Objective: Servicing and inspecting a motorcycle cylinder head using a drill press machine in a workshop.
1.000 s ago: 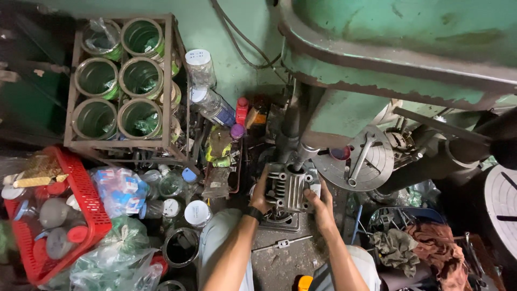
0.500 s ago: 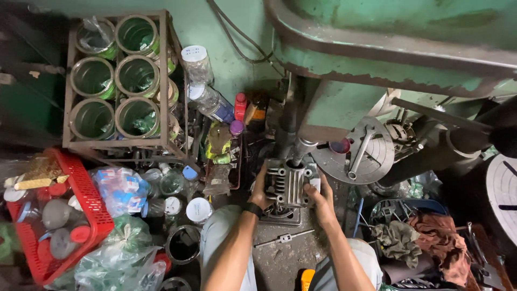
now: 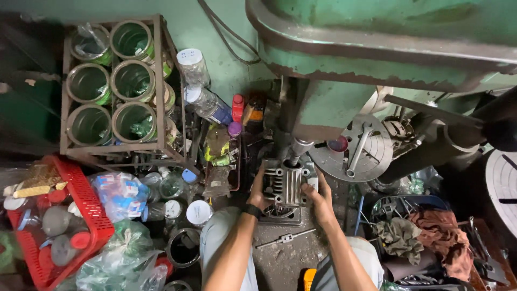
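Looking straight down from the head cam here. Both hands are on a finned metal engine block [image 3: 287, 183], which sits on the small machine table [image 3: 280, 216] right under the spindle [image 3: 298, 149] of the big green drill press [image 3: 377, 48]. My left hand [image 3: 258, 189] is clamped on the block's left side, fingers wrapped around the edge, though the fingertips are tucked behind the casting so I can't see how far they reach. My right hand [image 3: 319, 195] grips the right side, thumb on top, and the other fingers are hidden behind the block as well. Can't tell whether the spindle tip actually touches the block, since the press head cuts off that bit.

A round slotted metal plate [image 3: 353, 148] with a wrench [image 3: 357, 151] lying on it sits just right of the block. On the floor near my knees there's a tap wrench [image 3: 285, 237]. Left side is a mess: a metal crate of green cans [image 3: 116, 86], clear plastic bottles [image 3: 202, 89], and a red basket [image 3: 81, 213] cut off by the frame edge. Rags [image 3: 431, 237] are piled lower right, and everything past them is too dark to make out.
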